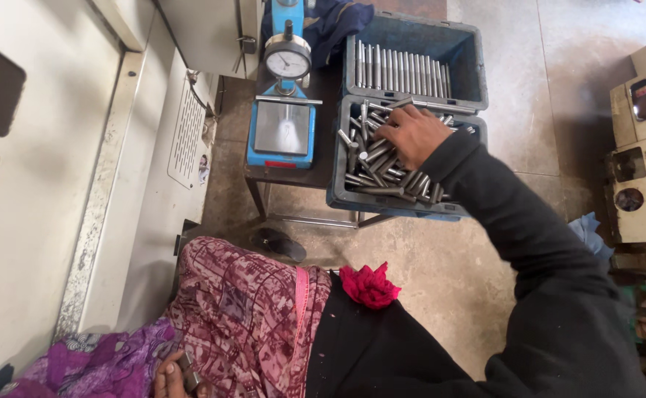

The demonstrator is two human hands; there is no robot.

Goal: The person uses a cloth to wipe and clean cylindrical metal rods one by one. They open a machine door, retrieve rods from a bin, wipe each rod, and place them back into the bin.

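Note:
My right hand (410, 134) reaches out in a black sleeve into the nearer blue crate (338, 193). Its fingers curl down onto a loose heap of grey metal pins (371, 166); I cannot tell whether they grip one. The farther blue crate (478, 66) holds similar pins (400, 72) laid in a neat row. My left hand (169, 377) rests low on my lap at the bottom edge, closed around a small grey metal piece (187, 370).
A blue dial gauge stand (285, 118) with a round dial (287, 59) sits left of the crates on a small metal table (293, 180). A white machine panel (57, 169) fills the left. A red cloth (369, 286) lies on my lap. Beige machines (644, 162) stand right, on concrete floor (426, 258).

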